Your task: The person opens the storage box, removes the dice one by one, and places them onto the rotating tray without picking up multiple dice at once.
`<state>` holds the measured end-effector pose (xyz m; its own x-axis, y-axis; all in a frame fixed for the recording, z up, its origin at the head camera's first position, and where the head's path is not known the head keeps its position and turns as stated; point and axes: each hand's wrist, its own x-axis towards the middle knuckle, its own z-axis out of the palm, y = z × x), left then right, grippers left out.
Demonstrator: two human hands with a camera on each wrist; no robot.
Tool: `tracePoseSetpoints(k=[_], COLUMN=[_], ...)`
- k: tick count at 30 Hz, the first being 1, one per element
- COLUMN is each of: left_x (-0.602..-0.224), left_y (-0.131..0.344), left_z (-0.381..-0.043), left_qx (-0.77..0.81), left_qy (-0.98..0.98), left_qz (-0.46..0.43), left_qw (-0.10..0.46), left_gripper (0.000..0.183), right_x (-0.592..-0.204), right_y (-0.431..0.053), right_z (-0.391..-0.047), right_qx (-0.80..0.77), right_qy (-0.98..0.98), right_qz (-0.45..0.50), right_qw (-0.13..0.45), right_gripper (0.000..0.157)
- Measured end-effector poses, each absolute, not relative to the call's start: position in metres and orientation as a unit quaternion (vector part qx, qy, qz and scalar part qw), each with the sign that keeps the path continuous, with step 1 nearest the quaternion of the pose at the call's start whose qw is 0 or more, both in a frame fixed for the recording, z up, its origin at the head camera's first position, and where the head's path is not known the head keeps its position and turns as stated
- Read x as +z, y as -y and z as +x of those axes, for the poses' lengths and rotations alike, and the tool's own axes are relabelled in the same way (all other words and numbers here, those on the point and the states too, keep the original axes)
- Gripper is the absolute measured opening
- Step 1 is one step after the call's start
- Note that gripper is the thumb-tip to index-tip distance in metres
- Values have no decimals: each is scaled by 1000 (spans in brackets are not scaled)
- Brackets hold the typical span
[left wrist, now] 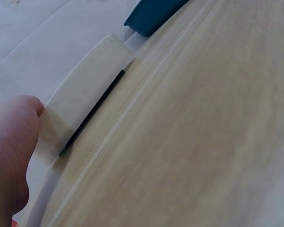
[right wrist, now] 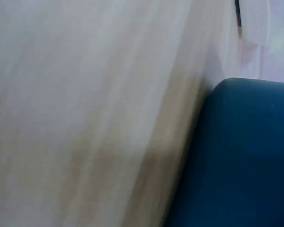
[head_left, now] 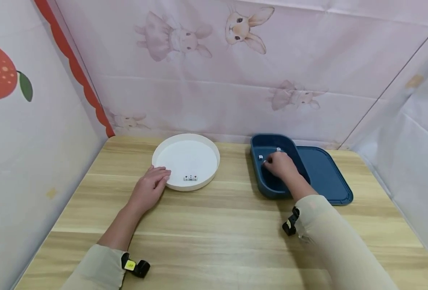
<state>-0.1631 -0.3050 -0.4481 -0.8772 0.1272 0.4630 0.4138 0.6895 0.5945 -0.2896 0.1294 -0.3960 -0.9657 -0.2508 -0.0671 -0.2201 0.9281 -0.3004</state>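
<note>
In the head view, a white round tray (head_left: 185,151) holds a short row of white dice (head_left: 190,177) near its front edge. My left hand (head_left: 150,187) rests on the tray's left rim, fingers lying over it; in the left wrist view the thumb touches the outer wall. To the right, my right hand (head_left: 282,164) reaches down into a deep blue box (head_left: 266,187). Its fingertips pinch a small white die (head_left: 264,162), mostly covered by the fingers. One die (head_left: 260,157) lies left of those fingertips and another die (head_left: 278,149) behind the hand.
A flat blue lid (head_left: 323,173) lies right of the box, partly behind it. All stand on a wooden table (head_left: 206,237), with a printed rabbit cloth (head_left: 206,96) hanging along its back edge. The box's outer wall (right wrist: 241,156) fills the right wrist view's lower right.
</note>
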Motion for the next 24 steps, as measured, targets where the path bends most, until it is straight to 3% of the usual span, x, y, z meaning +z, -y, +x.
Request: tracePoseSetpoints(k=[13, 24], left_x=[-449, -448], left_y=[305, 303], left_z=[-162, -161], left_qx=[-359, -357], left_qy=[901, 903], left_qz=[-153, -147], left_qw=[188, 189], left_gripper=[24, 25], right_x=[-373, -367], right_y=[-104, -39], right_z=[-276, -261], right_qx=[-275, -313], right_qy=[-948, -915], right_qz=[-135, -224], right_qw=[-87, -125], right_gripper=[25, 17])
